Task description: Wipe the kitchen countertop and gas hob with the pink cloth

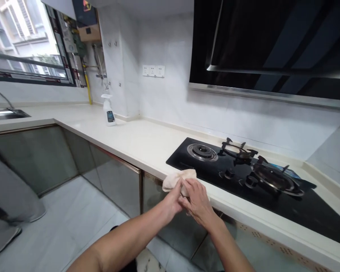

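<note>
A pale cream cloth (178,179) is bunched up between my two hands, in front of the counter's edge near the stove. My left hand (174,198) grips it from the left, fingers closed. From the right, my right hand (197,196) wraps round the same cloth, its fingers bent and meeting the left hand. Part of the cloth is hidden under the fingers. Just beyond lies the black glass gas stove (215,172); its left burner (202,151) has no pan support on it, while a black pan support (238,151) sits towards the back.
A white spray bottle (108,111) stands on the cream counter (136,139) near the wall corner. A black range hood (257,45) overhangs the stove. At the far left are a sink (8,114) and a window (25,41). Grey-covered shapes (11,200) stand on the floor at left.
</note>
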`<state>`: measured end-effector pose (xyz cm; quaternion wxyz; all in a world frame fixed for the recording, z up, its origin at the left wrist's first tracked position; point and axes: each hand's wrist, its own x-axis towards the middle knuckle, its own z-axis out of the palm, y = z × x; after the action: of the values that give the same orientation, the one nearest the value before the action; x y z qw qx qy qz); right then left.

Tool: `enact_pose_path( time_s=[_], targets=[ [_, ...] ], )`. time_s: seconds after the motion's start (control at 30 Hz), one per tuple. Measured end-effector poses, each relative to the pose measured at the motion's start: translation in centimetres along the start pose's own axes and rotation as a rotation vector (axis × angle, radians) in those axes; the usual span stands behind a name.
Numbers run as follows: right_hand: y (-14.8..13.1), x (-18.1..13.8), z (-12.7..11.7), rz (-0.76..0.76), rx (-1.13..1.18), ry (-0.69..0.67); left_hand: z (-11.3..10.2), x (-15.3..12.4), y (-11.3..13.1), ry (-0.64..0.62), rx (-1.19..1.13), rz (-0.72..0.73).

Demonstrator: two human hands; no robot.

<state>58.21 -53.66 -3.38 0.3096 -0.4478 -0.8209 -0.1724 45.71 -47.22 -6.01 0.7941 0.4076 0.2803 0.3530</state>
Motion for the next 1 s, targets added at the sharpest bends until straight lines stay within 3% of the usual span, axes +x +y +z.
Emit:
enact_pose_path(
  time_s=[0.1, 0.2, 0.27, 0.37, 0.5, 0.6, 0.8, 0.9, 1.0],
  targets=[
    [0.3, -0.8, 1.6, 0.062, -0.159, -0.007, -2.1, -2.3, 1.2, -0.036, 0.046, -0.058],
    [0.1, -1.0, 2.5, 0.126, -0.263, 0.020, -5.0, -5.1, 3.2, -0.009, 0.440, -0.064],
    [-0.5, -0.4, 3.0, 0.178, -0.333, 0.011, -7.3, -6.6, 5.2, 0.087, 0.693, 0.047],
    [-1.6, 1.6, 3.8, 0.237, -0.387, -0.069, -10.7, -7.6, 9.5, 0.292, 0.846, 0.256],
    [-3.2, 6.3, 5.8, 0.210, -0.337, -0.153, -13.7, -5.9, 16.0, 0.594, 1.061, 0.510],
    [-5.4, 10.9, 8.1, 0.147, -0.271, -0.201, -14.6, -2.7, 19.5, 0.700, 1.236, 0.566],
    [-9.4, 18.6, 12.0, 0.077, -0.195, -0.283, -16.2, 2.1, 21.4, 0.688, 1.493, 0.425],
    [-9.4, 19.2, 12.4, 0.075, -0.183, -0.301, -17.8, 2.8, 21.8, 0.649, 1.559, 0.304],
    [-8.4, 17.4, 11.3, 0.068, -0.170, -0.296, -19.0, 3.1, 22.3, 0.593, 1.636, 0.245]
  ],
)
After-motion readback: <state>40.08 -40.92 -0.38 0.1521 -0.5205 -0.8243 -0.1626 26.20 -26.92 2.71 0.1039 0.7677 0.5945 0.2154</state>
